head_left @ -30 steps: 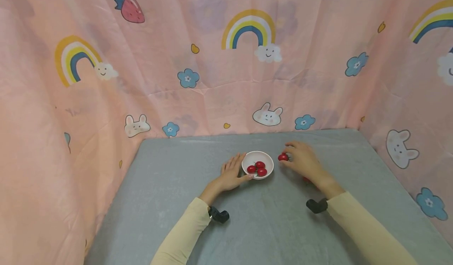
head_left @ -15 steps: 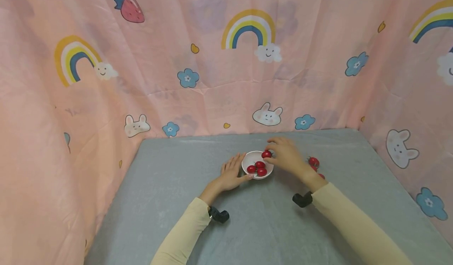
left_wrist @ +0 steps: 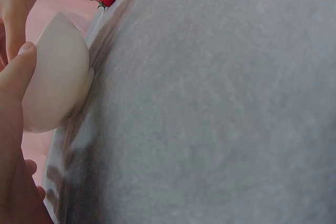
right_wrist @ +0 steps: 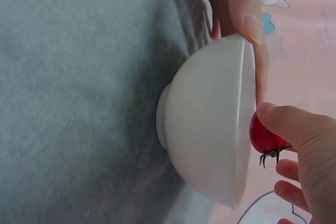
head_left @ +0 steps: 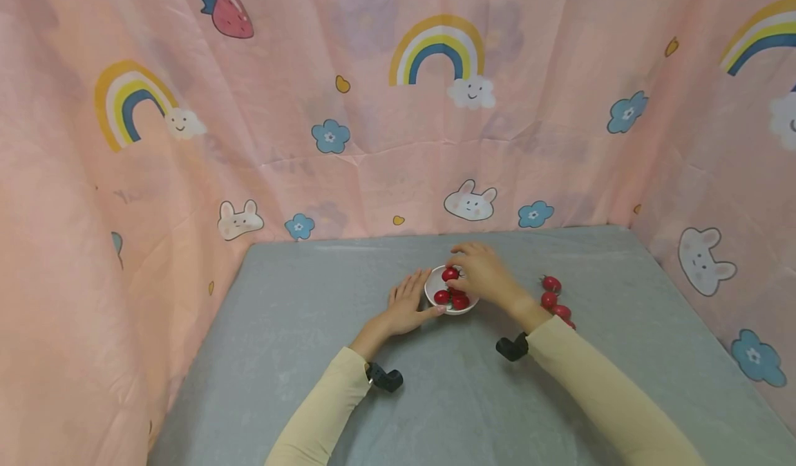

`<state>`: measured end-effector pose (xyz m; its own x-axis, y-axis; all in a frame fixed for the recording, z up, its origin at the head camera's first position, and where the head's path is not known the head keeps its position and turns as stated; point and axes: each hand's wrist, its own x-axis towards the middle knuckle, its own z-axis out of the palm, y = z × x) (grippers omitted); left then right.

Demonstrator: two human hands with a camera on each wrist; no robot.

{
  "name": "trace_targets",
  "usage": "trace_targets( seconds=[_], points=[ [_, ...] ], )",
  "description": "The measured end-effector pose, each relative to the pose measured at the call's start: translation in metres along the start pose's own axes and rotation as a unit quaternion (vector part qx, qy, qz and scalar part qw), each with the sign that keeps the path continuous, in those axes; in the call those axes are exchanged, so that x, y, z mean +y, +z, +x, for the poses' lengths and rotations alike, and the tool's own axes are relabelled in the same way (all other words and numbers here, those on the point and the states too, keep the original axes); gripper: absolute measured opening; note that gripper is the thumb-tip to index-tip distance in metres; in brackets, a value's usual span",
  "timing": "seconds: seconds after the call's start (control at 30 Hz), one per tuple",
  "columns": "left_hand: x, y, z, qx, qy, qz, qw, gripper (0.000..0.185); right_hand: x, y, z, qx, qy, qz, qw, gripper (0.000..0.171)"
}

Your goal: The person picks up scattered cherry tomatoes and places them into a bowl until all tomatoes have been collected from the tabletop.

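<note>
Right hand (head_left: 481, 277): we pinch one cherry tomato (head_left: 450, 274) between thumb and fingertips, right over the white bowl (head_left: 432, 281), just above the rim.
Left hand (head_left: 407, 305): we rest straight fingers against the bowl's left wall, holding nothing, thumb at the rim.
Bowl contents: at least two tomatoes (head_left: 451, 299) lie inside; others may hide under the hand.
Loose tomatoes (head_left: 555, 299): a small cluster waits on the grey table (head_left: 298, 328), right of the bowl.
Doing it well: we judge it best to lower the fruit close to the others before letting go, and to brace the bowl lightly.
</note>
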<state>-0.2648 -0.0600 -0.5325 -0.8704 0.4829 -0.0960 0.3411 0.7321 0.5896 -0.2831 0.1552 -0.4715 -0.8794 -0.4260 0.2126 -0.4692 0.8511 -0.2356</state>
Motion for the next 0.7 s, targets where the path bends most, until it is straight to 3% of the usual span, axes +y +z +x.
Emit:
trace_targets(
  seconds=[0.4, 0.7],
  points=[
    [0.0, 0.001, 0.0, -0.002, -0.005, 0.002, 1.0, 0.091, -0.006, 0.008, 0.005, -0.007, -0.015, 0.005, 1.0, 0.037],
    [0.001, 0.0, 0.0, -0.001, -0.002, 0.0, 1.0, 0.091, -0.001, 0.01, 0.004, 0.014, -0.024, 0.008, 1.0, 0.034]
  ],
)
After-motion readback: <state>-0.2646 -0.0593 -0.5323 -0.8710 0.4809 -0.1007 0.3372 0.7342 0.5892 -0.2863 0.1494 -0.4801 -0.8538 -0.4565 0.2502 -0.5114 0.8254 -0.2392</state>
